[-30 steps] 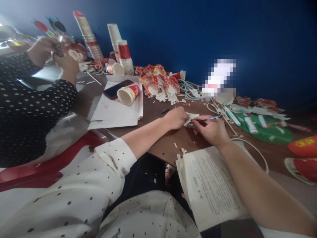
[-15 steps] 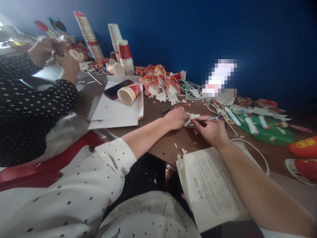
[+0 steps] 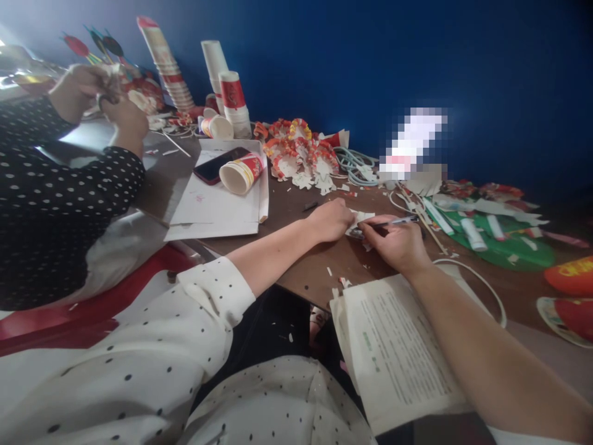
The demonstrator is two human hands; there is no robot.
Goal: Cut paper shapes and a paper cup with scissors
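My right hand (image 3: 399,246) is closed round a slim pen (image 3: 404,220), its lower end over a small white paper piece (image 3: 362,218) on the brown table. Curled at the left edge of that piece is my left hand (image 3: 331,220), its fingers closed on the paper. Both hands stand close together, hiding part of the paper and the pen's tip. A short dark object (image 3: 310,206) lies just beyond my left hand. Under my right forearm, a printed booklet (image 3: 393,346) hangs over the table's front edge.
At the left, a co-worker's hands (image 3: 123,117) hold scissors and a pale piece. A white box lid (image 3: 213,210) carries a phone (image 3: 215,168) and paper cups (image 3: 236,178). Cut-paper flowers (image 3: 301,151), coiled cable (image 3: 354,167) and a green disc with markers (image 3: 523,256) lie beyond.
My two hands keep almost the same place on the paper, the pen still in my right. The co-worker's hands have shifted slightly, and the view has moved a little.
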